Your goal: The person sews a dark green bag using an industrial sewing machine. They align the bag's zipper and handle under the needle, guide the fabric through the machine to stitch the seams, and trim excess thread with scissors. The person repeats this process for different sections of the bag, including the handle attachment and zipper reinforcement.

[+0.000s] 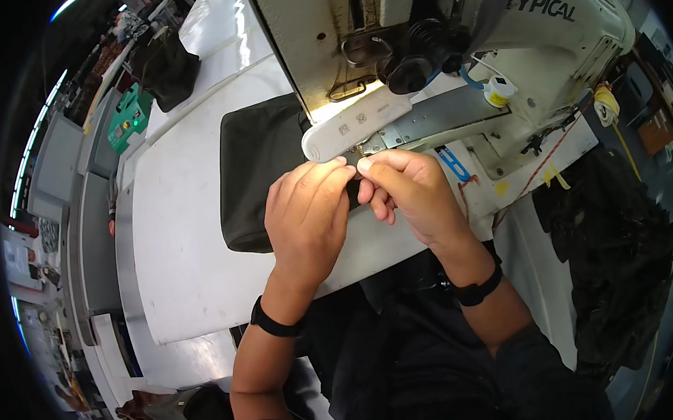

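The dark fabric piece (255,176) lies on the white table (178,241), left of centre, its far right part beneath the sewing machine (563,23). It looks light and smooth, soft enough to bend yet stiff enough to keep its outline, and unlikely to break; a flat palm near its right edge, plus a pinch at the near edge, should steady it. The left hand (306,211) arches over its right side, back up, fingers bent and tips gathered. The right hand (419,198) comes in from the near right, thumb against the index finger, other fingers loosely curled. The 2 hands' tips meet just nearer than the white elongated cover (359,125); I cannot tell whether either grips anything.
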Motion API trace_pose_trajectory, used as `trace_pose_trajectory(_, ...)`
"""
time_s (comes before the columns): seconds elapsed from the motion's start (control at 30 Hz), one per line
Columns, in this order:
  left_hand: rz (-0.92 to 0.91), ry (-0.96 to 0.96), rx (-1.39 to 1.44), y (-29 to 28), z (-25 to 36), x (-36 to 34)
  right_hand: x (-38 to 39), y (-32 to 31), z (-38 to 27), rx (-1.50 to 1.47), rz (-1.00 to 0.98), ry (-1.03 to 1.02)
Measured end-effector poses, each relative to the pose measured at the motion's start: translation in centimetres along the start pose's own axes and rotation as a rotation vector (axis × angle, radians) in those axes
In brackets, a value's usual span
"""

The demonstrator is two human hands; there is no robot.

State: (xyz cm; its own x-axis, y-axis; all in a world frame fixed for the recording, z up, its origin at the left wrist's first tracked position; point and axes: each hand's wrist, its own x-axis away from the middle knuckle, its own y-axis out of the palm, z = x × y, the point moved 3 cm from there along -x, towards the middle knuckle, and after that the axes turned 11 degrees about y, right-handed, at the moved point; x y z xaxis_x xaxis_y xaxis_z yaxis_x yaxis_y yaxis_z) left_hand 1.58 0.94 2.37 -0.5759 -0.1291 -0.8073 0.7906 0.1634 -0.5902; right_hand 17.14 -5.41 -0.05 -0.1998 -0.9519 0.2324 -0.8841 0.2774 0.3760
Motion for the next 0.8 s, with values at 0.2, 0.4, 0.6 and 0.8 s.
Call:
trace_pose_trajectory(0.2,0.012,0.143,-0.020,0.3,-0.8,0.1,-0.2,0.9,1.1,-0.083,0.100,-0.079)
trace_pose_trajectory(0.4,-0.055,0.049,0.070,0.2,-1.3,-0.4,-0.1,1.6,0.7,-0.170,0.178,-0.032)
trace_pose_trajectory(0.6,-0.064,0.030,0.094,0.3,-1.7,-0.2,0.1,1.8,0.0,-0.126,0.195,-0.015)
trace_pose_trajectory(0.8,-0.063,0.000,0.077,0.9,-2.5,-0.4,0.5,2.1,-0.3,-0.216,0.196,0.035)
